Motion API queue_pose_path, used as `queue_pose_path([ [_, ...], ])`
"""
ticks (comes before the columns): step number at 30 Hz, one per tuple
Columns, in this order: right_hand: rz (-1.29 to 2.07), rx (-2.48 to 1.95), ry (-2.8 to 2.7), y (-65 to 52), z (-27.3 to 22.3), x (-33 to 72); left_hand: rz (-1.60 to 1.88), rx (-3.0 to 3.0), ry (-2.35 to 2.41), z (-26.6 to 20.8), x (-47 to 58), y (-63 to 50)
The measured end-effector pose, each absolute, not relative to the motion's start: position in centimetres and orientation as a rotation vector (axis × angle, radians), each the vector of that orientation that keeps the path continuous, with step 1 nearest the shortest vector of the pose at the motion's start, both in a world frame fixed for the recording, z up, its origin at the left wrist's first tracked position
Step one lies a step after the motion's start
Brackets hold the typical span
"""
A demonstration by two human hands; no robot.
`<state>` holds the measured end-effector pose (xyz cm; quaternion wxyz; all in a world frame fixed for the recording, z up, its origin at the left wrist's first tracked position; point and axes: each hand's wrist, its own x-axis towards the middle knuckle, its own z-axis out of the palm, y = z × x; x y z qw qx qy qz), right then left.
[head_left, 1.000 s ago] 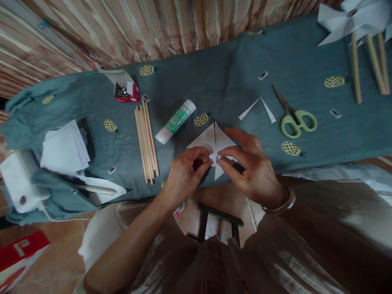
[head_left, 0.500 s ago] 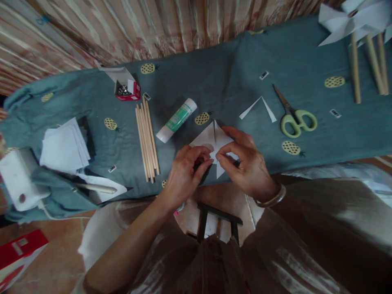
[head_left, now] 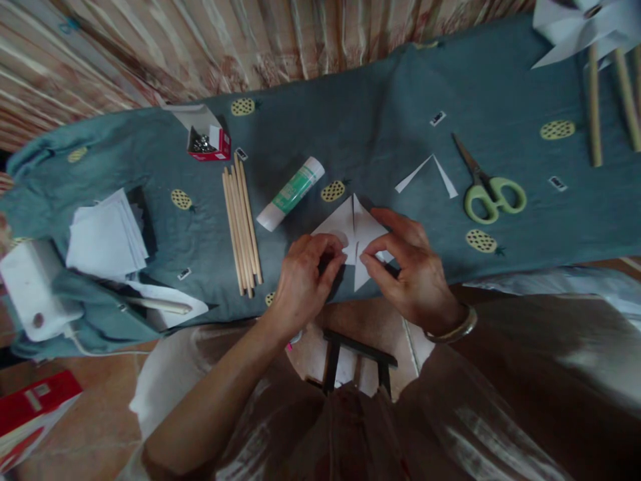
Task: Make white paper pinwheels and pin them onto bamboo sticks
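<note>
A white sheet of paper, cut with slits toward its middle, lies near the table's front edge between my hands. My left hand pinches its left part between thumb and fingers. On the other side, my right hand, with a bracelet at the wrist, pinches the paper just right of the middle. The fingers cover parts of both side corners. A glue stick with a green label lies just beyond my left hand. Green-handled scissors and two thin paper offcuts rest to the right.
Several wooden sticks lie left of the glue stick. Behind them stands an open red box of metal pins. A stack of white paper and a white device are far left. Paper pinwheels lie at the far right.
My right hand has shifted slightly right, away from the left, so a gap and more of the paper's middle show between the fingertips. My view has moved a little.
</note>
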<state>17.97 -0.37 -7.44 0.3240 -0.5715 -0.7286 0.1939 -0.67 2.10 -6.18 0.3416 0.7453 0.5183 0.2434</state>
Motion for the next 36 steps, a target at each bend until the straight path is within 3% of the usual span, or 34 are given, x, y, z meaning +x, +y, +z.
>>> queue_pose_path([
  [36,0.436,-1.418,-1.978,-0.44,-7.53,17.77,0.555,2.099,1.28,-5.62,-0.66,2.61],
])
